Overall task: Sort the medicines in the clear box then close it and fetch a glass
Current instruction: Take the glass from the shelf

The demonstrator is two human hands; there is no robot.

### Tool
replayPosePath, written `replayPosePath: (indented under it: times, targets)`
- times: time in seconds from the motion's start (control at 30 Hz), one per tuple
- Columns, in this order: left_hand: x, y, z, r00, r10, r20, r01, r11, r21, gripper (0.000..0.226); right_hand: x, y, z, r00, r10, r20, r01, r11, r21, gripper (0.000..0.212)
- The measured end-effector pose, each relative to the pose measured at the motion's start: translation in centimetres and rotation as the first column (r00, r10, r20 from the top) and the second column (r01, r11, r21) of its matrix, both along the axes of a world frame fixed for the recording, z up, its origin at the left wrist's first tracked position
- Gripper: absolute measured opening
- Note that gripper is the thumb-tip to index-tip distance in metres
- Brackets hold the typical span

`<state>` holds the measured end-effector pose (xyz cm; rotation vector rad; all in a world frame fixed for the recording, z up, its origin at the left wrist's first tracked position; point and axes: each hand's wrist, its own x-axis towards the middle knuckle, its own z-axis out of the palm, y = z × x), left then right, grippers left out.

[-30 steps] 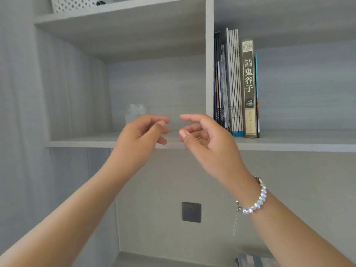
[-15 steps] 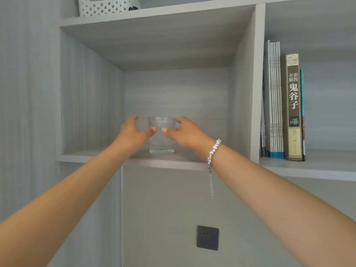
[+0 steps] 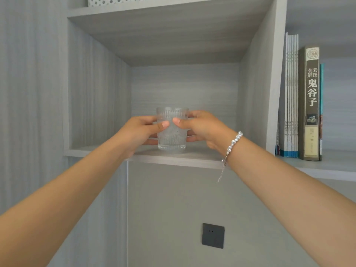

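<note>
A clear ribbed glass (image 3: 172, 139) stands upright on the grey shelf board (image 3: 173, 158) inside an open cubby. My left hand (image 3: 139, 132) wraps its left side, thumb across the front. My right hand (image 3: 200, 128), with a pearl bracelet at the wrist, grips its right side, thumb meeting the other near the middle. The glass base looks to rest on the shelf. The clear box and the medicines are out of view.
A vertical divider (image 3: 273, 83) bounds the cubby on the right; beyond it stand several books (image 3: 300, 101). A white perforated basket (image 3: 107, 0) sits on the shelf above. A dark wall socket (image 3: 213, 235) is below the shelf.
Both hands reached forward from in front of the shelf edge into the cubby and closed around the glass. The camera came nearer to the shelf.
</note>
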<state>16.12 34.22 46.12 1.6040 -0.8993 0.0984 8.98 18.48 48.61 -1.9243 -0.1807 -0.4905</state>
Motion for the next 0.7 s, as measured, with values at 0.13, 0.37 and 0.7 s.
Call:
replayPosePath:
  times: [0.13, 0.37, 0.7]
  targets:
    - [-4.0, 1.1, 0.8, 0.997, -0.034, 0.064, 0.037, 0.998, -0.045, 0.030, -3.8, 0.2, 0.7, 0.996, 0.021, 0.085, -0.021, 1.000, -0.010, 0.013]
    - [-12.0, 1.3, -0.4, 0.991, -0.059, 0.119, 0.064, 0.997, -0.040, 0.034, -12.0, -0.1, -1.1, 0.988, -0.013, 0.155, 0.015, 1.000, -0.016, 0.028]
    - [-19.2, -2.2, -8.3, 0.981, -0.180, 0.069, 0.180, 0.984, 0.002, 0.036, -21.3, -3.6, -9.8, 0.990, -0.062, 0.123, 0.057, 0.998, 0.041, 0.074]
